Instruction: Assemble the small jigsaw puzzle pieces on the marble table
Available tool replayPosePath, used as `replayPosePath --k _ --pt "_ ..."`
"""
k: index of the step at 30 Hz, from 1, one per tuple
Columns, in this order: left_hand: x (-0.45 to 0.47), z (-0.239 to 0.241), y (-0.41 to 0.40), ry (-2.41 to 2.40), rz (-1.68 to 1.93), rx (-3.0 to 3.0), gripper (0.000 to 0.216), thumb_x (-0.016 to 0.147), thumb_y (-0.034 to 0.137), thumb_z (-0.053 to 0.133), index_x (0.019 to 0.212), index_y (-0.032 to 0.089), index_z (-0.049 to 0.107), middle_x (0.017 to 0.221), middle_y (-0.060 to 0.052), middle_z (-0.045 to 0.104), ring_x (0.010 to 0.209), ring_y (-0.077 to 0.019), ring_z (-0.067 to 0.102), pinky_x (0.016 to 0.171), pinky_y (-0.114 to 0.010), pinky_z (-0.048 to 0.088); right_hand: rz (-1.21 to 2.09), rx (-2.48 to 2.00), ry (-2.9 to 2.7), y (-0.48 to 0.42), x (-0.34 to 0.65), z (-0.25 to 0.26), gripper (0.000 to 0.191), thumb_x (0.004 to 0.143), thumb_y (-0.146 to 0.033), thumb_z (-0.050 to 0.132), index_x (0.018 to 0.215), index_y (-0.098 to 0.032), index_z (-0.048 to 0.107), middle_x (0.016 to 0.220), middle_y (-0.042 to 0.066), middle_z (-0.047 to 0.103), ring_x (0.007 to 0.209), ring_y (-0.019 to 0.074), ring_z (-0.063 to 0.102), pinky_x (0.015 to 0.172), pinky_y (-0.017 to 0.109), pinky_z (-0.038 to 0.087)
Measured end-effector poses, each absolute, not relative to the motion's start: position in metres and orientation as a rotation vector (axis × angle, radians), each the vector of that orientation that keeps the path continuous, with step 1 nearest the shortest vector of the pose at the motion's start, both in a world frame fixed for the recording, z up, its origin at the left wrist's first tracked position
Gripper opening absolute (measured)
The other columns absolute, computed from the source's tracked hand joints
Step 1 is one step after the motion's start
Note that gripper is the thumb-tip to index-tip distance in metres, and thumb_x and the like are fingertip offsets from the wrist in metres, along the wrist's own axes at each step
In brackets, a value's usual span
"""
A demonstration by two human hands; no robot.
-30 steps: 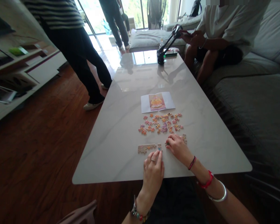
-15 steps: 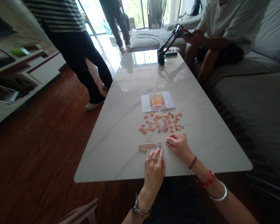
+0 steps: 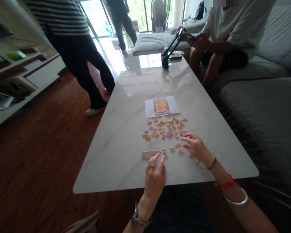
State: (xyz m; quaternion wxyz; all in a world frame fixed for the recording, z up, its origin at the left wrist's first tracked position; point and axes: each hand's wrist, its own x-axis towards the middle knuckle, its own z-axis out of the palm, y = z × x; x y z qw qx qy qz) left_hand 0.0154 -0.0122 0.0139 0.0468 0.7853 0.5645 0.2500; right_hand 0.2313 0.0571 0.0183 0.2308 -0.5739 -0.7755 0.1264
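Several joined jigsaw pieces form a strip (image 3: 147, 154) near the table's front. My left hand (image 3: 155, 171) rests by its right end, fingers apart, the fingertips at the strip and at a small joined pair of pieces (image 3: 164, 152). A piece with a green spot (image 3: 172, 149) lies just right of that pair. My right hand (image 3: 196, 147) hovers open over the table, thumb and fingers spread, with nothing visible between them. Loose pieces (image 3: 180, 151) lie beside its thumb. Farther back spreads a group of orange, pink and purple jigsaw pieces (image 3: 169, 132).
A creased sheet with a printed picture (image 3: 161, 106) lies behind the pieces on the white table (image 3: 106, 155). A black jointed stand (image 3: 171, 48) is at the far end. One person (image 3: 75, 61) stands at the left; another (image 3: 223, 42) sits on the grey sofa (image 3: 257, 97).
My right hand has moved right from the green-spotted piece, leaving it on the table, and its fingers have spread. The left-hand fingers have shifted slightly toward the strip.
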Motion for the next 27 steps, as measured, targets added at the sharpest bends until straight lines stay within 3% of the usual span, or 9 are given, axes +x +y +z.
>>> replayPosePath --k 6,27 --pt "0.013 0.014 -0.009 1.655 0.836 2.38 0.032 0.078 0.012 0.04 0.108 0.019 0.048 0.11 -0.009 0.049 0.106 -0.0181 0.044 0.089 -0.035 0.042 0.379 -1.523 -2.278 0.069 0.215 0.014 0.009 0.076 -0.02 0.05 0.075 -0.022 0.059 0.094 0.004 0.055 0.092 0.0176 0.048 0.079 0.034 0.034" --pt "0.003 0.006 -0.009 1.557 0.903 2.382 0.03 0.077 0.012 0.042 0.105 0.019 0.05 0.107 -0.008 0.05 0.102 -0.0176 0.047 0.083 -0.033 0.046 0.272 -1.654 -2.063 0.077 0.242 0.016 0.015 0.073 -0.019 0.053 0.087 -0.021 0.059 0.094 0.006 0.055 0.089 0.0189 0.048 0.079 0.034 0.036"
